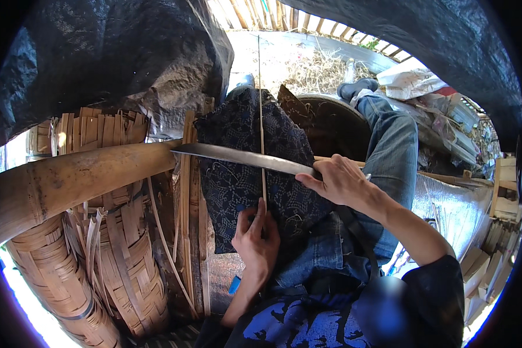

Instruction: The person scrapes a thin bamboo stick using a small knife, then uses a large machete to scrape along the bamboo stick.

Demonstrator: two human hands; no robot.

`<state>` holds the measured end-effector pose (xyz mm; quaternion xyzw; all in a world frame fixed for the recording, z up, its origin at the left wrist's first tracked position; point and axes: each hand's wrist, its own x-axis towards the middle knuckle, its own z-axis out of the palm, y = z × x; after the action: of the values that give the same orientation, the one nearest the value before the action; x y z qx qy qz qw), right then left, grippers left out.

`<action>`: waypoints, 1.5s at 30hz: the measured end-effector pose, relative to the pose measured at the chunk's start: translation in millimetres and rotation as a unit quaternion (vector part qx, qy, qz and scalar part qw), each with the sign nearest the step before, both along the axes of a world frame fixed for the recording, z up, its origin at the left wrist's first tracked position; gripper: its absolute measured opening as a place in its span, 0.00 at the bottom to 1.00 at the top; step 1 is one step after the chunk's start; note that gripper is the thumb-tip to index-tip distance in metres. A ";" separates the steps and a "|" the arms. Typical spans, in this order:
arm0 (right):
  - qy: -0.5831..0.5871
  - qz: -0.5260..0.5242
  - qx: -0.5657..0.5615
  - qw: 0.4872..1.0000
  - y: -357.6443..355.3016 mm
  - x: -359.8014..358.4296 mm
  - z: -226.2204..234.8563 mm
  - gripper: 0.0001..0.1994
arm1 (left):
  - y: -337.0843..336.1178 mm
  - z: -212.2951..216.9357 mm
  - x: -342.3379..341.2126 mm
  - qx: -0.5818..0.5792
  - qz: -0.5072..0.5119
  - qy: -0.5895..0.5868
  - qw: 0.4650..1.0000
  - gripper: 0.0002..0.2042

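Observation:
A thin, pale bamboo strip [261, 124] runs lengthwise over a dark blue patterned cloth [232, 191] on my lap. Its near end is at the fingers of my left hand [255, 240], closed with the index finger pointing along the strip. My right hand [342, 182] grips a long knife [238, 155], its blade pointing left. That blade crosses the strip, lying over it in this view; whether the edge touches it I cannot tell. Most of the knife's handle is hidden inside the right hand.
A thick bamboo pole [87, 174] juts in from the left, close to the blade tip. Woven bamboo baskets [52, 272] stand below it. Dark plastic sheeting [116, 52] hangs overhead. Beyond my lap is a dark round container [336, 127]; wood pieces [487, 272] lie at right.

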<state>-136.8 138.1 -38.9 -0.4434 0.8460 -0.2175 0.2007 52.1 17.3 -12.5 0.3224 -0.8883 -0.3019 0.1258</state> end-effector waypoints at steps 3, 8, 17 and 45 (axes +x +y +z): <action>0.021 -0.003 -0.017 1.000 0.4 4.4 -8.1 0.33 | 2.9 1.8 -1.4 -0.012 -0.001 -0.008 1.000 0.16; 0.051 -0.030 -0.045 0.997 -10.1 4.2 -15.9 0.33 | 3.7 3.3 -5.3 -0.025 -0.001 -0.006 1.000 0.15; 0.018 -0.113 -0.008 0.993 -45.8 -37.2 -29.1 0.33 | 12.8 3.9 -1.4 -0.010 0.007 0.033 0.999 0.13; 0.076 -0.088 -0.027 0.993 -45.7 -37.3 -32.5 0.33 | 8.4 5.9 -5.0 0.001 0.002 0.005 1.000 0.13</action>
<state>-174.2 92.4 -71.4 -0.3881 0.8882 -0.2230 0.1039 47.1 25.8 -6.6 0.3231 -0.8865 -0.3045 0.1303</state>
